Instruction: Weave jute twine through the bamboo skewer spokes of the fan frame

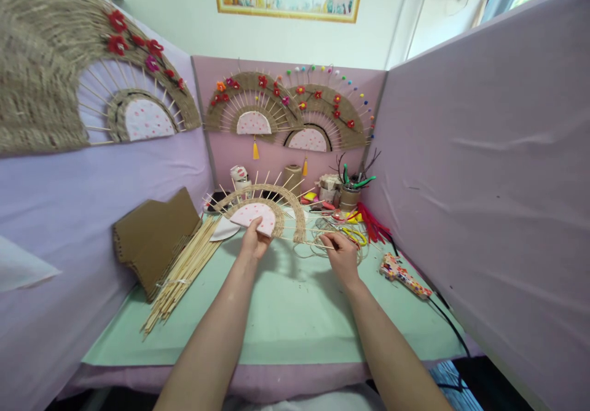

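Observation:
A half-round fan of thin wooden sticks (pixel 259 191) is held up above the table, tilted. Its white half-disc with pink spots (pixel 251 215) has a band of twine around it, and a second woven twine band (pixel 298 217) runs farther out across the sticks. My left hand (pixel 256 239) grips the half-disc at its lower edge, thumb on the front face. At the right end of the fan, my right hand (pixel 342 254) is pinched closed beside the lowest stick tips. Whether a stick or twine is between those fingers, I cannot tell. Loose twine (pixel 316 252) loops beneath.
A bundle of sticks (pixel 184 276) and brown cardboard pieces (pixel 154 233) lie to the left. On the right are yellow scissors (pixel 354 235), red cords (pixel 372 222) and a patterned glue gun (pixel 403 276) with a black cable. Finished fans (pixel 258 85) hang on the partitions.

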The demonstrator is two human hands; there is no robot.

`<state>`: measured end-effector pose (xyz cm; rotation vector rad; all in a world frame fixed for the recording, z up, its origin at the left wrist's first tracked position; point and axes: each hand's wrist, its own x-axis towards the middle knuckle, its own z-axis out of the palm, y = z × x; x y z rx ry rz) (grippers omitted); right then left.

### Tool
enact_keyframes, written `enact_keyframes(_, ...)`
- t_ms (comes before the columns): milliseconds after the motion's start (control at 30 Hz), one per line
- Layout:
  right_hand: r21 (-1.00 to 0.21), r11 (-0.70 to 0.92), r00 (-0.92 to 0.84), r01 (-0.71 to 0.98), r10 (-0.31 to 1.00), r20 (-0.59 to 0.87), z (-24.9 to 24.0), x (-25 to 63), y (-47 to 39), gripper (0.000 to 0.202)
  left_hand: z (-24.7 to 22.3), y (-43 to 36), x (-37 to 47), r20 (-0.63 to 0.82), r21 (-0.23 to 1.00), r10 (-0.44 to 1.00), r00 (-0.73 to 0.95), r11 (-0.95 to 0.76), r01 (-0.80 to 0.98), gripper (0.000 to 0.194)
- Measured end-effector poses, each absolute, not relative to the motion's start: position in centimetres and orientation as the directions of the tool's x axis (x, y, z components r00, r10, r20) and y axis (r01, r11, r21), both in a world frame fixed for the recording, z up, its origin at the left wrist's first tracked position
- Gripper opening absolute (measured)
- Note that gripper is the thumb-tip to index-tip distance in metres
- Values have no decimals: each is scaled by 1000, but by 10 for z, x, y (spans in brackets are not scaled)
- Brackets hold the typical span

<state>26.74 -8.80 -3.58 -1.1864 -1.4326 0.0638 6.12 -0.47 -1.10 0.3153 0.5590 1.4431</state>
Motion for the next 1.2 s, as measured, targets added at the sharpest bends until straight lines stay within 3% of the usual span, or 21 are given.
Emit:
enact_keyframes(267,-782,432,229,448,790,568,-38,259,-87,28,-9,-18,76,-145,545,982,120,181,-819,25)
enact_keyframes(433,-776,482,128,406,811,571,-36,257,-91,29,-6,-27,74,-107,583,955,276,285,-761,33)
enact_keyframes(567,-773,466,152,430,807,571,-35,258,-91,28,-5,-26,67,-97,596,924,370,352,-722,34)
enact_keyframes(800,-659,465,154,592,737,658,-44,257,-86,32,-11,-16,45,-179,632,939,292,337,-698,32)
enact_keyframes(1200,-637,442,236,632,673,701,-45,258,-88,31,-11,-18,38,-244,554,953,182,291,-780,31)
